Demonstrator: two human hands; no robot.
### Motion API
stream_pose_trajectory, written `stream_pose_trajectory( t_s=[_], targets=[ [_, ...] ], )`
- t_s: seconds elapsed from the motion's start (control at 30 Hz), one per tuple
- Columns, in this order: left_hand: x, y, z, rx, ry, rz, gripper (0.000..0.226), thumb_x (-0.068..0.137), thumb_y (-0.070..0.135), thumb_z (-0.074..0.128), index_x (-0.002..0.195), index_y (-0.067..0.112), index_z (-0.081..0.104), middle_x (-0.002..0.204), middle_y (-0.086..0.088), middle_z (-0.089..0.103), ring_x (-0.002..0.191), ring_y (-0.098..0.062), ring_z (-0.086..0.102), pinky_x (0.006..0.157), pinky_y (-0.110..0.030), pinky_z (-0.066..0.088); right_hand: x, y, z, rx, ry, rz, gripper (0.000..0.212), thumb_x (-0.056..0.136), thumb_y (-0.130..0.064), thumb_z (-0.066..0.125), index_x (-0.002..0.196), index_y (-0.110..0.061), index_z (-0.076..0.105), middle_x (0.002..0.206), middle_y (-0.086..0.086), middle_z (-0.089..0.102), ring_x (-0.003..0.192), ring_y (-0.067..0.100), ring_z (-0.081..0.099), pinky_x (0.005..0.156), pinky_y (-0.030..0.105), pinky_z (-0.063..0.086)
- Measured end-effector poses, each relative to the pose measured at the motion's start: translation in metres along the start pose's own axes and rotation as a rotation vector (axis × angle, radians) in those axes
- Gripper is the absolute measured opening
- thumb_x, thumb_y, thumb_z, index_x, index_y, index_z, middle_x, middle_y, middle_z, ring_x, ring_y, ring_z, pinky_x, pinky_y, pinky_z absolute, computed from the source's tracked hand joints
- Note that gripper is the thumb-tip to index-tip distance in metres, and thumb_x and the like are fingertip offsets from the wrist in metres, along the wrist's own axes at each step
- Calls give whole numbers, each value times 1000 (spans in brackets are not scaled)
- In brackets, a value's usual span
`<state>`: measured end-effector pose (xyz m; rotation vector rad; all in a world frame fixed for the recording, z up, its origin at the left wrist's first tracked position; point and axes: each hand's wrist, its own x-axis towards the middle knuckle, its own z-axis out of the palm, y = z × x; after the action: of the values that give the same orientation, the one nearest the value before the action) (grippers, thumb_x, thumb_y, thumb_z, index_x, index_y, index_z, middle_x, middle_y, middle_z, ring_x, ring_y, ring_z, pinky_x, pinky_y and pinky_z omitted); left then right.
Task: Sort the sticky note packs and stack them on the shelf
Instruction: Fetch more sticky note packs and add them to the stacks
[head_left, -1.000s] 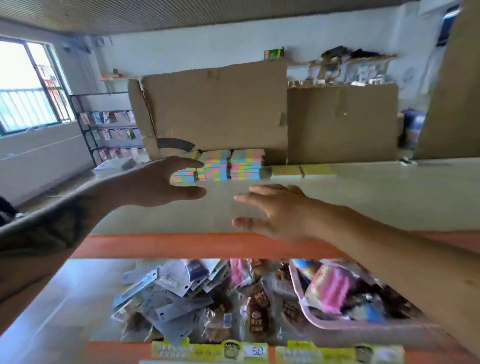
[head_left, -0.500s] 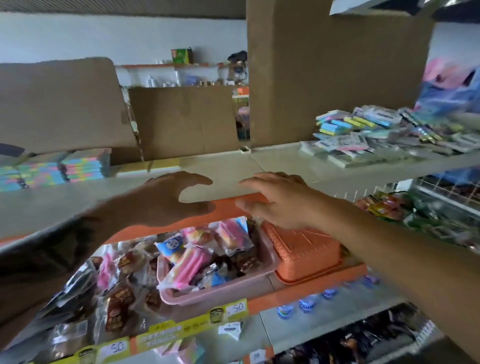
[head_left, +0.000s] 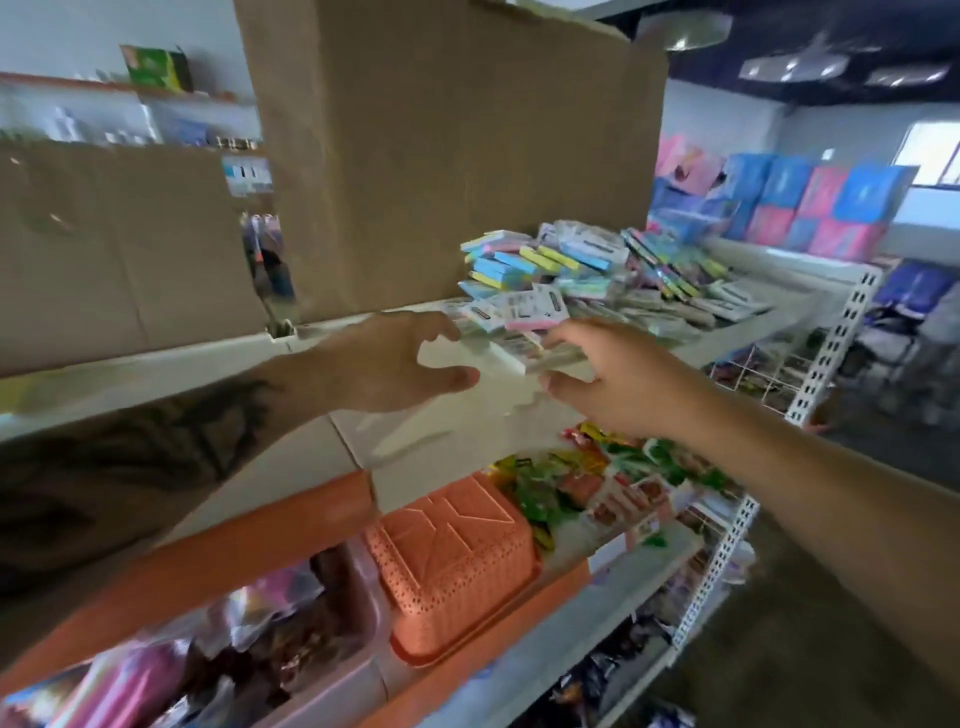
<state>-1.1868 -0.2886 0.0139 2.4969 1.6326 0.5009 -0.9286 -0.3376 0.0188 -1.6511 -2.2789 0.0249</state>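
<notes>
Head view: left hand (head_left: 400, 364) and right hand (head_left: 618, 384) hover over the shelf (head_left: 457, 426) front edge, both spread wide, holding nothing. Bare shelf lies between them. Sticky note packs (head_left: 576, 280) heap just beyond, beside the cardboard box (head_left: 457, 156). Pack labels are too blurred to read.

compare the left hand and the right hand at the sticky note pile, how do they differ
The right hand has its fingers at a white pack on the edge of the sticky note pile; the left hand holds nothing, thumb and fingers spread apart. The left hand sits short of the pile over bare shelf, while the right hand reaches the pile's front. Both come in above the same shelf, fingers towards the pile.
</notes>
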Motion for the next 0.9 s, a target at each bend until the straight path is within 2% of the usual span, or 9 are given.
stream_pose_trajectory(
  t_s=[0.1,0.2,0.27,0.33,0.43,0.57,0.67,0.83,0.9],
  targets=[
    [46,4,6,3,46,23,59,85,67,65,137,41,52,137,8,60,122,-21,57,99,-32,46,41,19,-10,-73,-21,13,42,96,-48,63,133,-30,55,137,-3,56,119,22,55,98,44,48],
    [87,-2,12,1,48,44,67,80,73,65,138,43,48,126,11,66,115,-22,64,99,-38,51,84,31,-14,-123,-64,9,43,91,-53,65,128,-33,53,135,-5,54,118,21,53,97,43,45],
    [107,-6,15,2,13,28,74,80,73,66,143,41,42,118,13,65,110,-21,64,99,-41,51,107,40,-14,-103,-101,3,44,87,-55,69,123,-35,53,129,-10,54,113,17,55,90,39,47],
    [121,-9,19,-8,-8,5,79,82,68,68,148,36,37,123,7,65,110,-23,62,98,-40,50,121,46,-13,-77,-123,-1,41,85,-58,72,115,-39,52,118,-15,53,101,11,55,77,32,44],
    [133,-10,24,-40,-43,21,82,82,64,71,150,39,34,136,8,61,112,-21,60,99,-36,49,136,56,-7,-91,-127,-22,39,83,-64,72,108,-43,50,113,-14,55,104,14,53,81,37,40],
    [140,-10,29,-82,-60,6,82,79,58,78,147,40,36,134,8,62,112,-21,62,98,-39,53,142,61,-5,-73,-151,-60,38,82,-63,74,104,-42,50,103,-21,50,97,8,51,75,36,37],
    [140,-8,27,-112,-10,-31,81,69,57,83,137,40,44,123,8,66,105,-21,65,93,-40,55,140,61,-8,-57,-134,-128,40,79,-65,74,101,-39,52,98,-21,52,89,0,48,68,30,34],
    [108,-4,10,-63,100,-104,74,69,54,82,130,40,42,114,12,68,102,-20,65,89,-37,53,140,57,-13,-18,3,-251,57,61,-84,63,90,-35,51,88,-16,57,83,7,52,69,33,34],
    [84,-7,0,-58,112,-164,69,69,50,84,123,43,40,111,10,69,97,-20,67,87,-40,57,143,48,-10,-9,40,-316,54,62,-80,66,86,-35,48,84,-14,58,81,12,53,74,37,35]
  ],
)
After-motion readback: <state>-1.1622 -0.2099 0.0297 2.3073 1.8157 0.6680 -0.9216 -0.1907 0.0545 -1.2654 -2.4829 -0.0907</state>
